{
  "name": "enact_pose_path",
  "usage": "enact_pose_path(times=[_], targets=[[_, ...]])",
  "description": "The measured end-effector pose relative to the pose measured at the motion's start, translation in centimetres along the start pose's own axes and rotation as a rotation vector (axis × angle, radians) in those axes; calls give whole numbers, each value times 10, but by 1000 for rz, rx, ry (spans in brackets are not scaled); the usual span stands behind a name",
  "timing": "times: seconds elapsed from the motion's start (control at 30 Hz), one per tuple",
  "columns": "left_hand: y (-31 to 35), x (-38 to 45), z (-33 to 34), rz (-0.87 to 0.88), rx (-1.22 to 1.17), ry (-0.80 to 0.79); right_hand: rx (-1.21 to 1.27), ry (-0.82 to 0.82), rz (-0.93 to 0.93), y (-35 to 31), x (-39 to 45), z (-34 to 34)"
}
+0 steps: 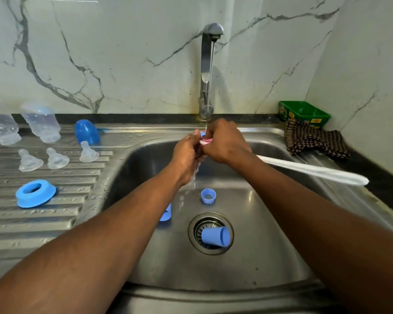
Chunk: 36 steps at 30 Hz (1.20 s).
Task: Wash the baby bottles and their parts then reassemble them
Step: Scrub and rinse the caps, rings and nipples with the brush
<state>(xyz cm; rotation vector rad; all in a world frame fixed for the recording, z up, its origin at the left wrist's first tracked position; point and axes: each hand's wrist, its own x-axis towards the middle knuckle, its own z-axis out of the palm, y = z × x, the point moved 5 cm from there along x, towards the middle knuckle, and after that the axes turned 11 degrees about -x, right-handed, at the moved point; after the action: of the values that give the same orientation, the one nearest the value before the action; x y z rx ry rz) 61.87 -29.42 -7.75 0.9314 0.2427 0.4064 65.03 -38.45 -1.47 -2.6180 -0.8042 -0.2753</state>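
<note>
A small blue bottle part [202, 133], with something pink and white [206, 141] pressed against it, sits between both hands directly under the thin stream of water [209, 87] from the tap [208, 64]. What the pink thing is cannot be told; it may be a sponge or a cloth. The left hand [186, 152] curls round the part from below and to the left, and the right hand [222, 142] closes over it from above and to the right, fingers bent in a pinching grip. Both hands meet at the part, so neither is nearer; its long axis is hidden by the fingers.

Below, in the sink [270, 234], lie a blue ring [208, 196], a blue cap [214, 236] on its side across the drain strainer [196, 230], and another blue piece [166, 215] half hidden by the left forearm. A white brush handle [315, 172] runs out to the right behind the right wrist.

On the drainboard [43, 223] to the left rest two clear bottles [41, 122] mouth down, a blue dome cap [86, 132], three clear teats [55, 158] and a blue collar [35, 193]. These look already washed, so the job seems roughly midway, with the sink pieces yet to rinse. A checked cloth [313, 139] and a green tub [304, 112] sit at the far right.
</note>
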Motion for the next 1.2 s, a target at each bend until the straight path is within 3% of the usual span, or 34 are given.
enact_pose_path(times=[0.07, 0.17, 0.23, 0.33, 0.47, 0.53, 0.63, 0.73, 0.83, 0.93, 1.03, 1.13, 1.2], targets=[[-3, -1, -2, -11, -1, -21, 214, 21, 84, 9, 4, -2], [-4, -3, 7, -35, -10, -37, 337, 200, 175, 24, 3, -11], [-4, -2, 12, -26, -4, -37, 215, 223, 175, 25, 1, -10], [-1, 0, 11, 2, 2, -3, 13, 126, 155, 20, 3, -5], [12, -3, 9, 34, -209, 20, 127, -16, -50, -3, 3, -15], [17, -5, 13, 37, -207, 2, 137, 61, -71, -4, 2, -21], [13, -12, 24, -20, -181, -42, -91, 217, -7, 9, 0, -30], [14, -11, 26, 8, -153, -23, -232, 112, -34, 11, -3, -22], [15, -11, 22, 24, -209, -9, -171, 54, -95, 4, -3, -19], [14, -14, 25, 9, -199, -63, -110, 153, -119, 3, -2, -31], [8, -11, 27, -29, -115, -78, -299, 243, -94, 11, -7, -36], [2, -5, 21, -3, 20, -24, -415, 103, -97, 13, -9, -23], [8, -1, 16, 33, 4, 1, -268, 2, -112, 10, -8, -18]])
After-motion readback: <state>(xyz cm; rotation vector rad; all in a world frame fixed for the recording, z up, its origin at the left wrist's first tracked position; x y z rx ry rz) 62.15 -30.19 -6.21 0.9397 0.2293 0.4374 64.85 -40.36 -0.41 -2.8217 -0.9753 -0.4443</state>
